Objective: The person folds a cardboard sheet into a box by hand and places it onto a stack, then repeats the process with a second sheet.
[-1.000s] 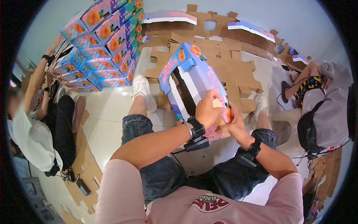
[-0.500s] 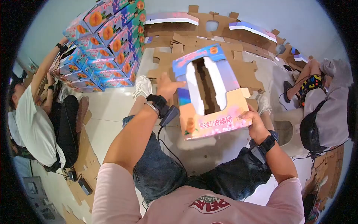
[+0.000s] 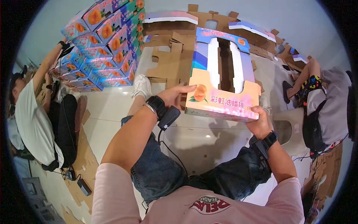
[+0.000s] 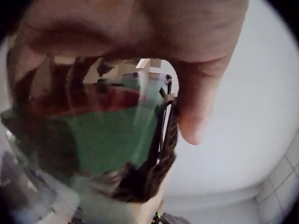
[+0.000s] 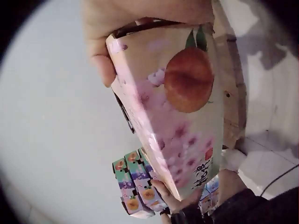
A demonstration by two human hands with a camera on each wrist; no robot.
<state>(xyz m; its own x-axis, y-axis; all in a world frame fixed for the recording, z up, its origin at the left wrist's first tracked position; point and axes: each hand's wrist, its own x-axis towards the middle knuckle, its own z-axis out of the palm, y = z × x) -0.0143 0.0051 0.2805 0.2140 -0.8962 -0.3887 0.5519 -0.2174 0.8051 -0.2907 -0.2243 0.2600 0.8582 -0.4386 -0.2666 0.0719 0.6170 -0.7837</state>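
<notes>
A printed cardboard fruit box (image 3: 231, 103) is held out in front of me, its top showing a long slot between white inner flaps. Peach pictures and pink blossoms cover its near end. At the near left corner my left hand (image 3: 174, 96) grips it, thumb on top and the other fingers down the side. My right hand (image 3: 260, 124) holds the near right corner, the thumb over the edge. In the left wrist view the thumb (image 4: 198, 112) lies along the green side. In the right wrist view the peach-printed end (image 5: 173, 126) hangs below the right hand.
Several matching boxes (image 3: 108, 48) are stacked at the back left. Flattened brown cardboard (image 3: 167, 61) covers floor beyond my feet. One person (image 3: 37, 123) sits at the left by the stack, another (image 3: 328, 104) at the right beside a stool (image 3: 285, 128).
The box has turned from a slant to face me squarely, then moved forward and right. My left hand has gone from the box's near right part to its near left corner.
</notes>
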